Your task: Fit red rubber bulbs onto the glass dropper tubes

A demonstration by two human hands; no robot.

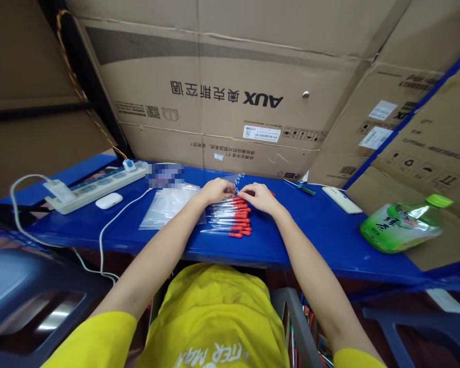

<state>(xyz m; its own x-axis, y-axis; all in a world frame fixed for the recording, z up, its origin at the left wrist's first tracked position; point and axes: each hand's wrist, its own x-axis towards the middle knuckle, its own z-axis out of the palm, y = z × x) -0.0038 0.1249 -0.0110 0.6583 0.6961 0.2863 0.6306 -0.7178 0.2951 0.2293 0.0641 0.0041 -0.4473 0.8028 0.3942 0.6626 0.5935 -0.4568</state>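
Observation:
A row of several clear tubes with red caps (235,217) lies side by side on the blue table (322,230). My left hand (216,190) and my right hand (258,197) meet at the far end of that row, fingers curled and pinched together over a tube there. What exactly each pinch grips is too small to make out. A stack of clear plastic bags (168,204) lies just left of my left hand.
A white power strip (95,186) with a plugged charger and cable sits at the left, with a small white case (109,200) beside it. At the right lie a green-handled screwdriver (305,189), a white remote-like device (342,199) and a green bottle (404,225) on its side. Cardboard boxes (230,97) wall the back.

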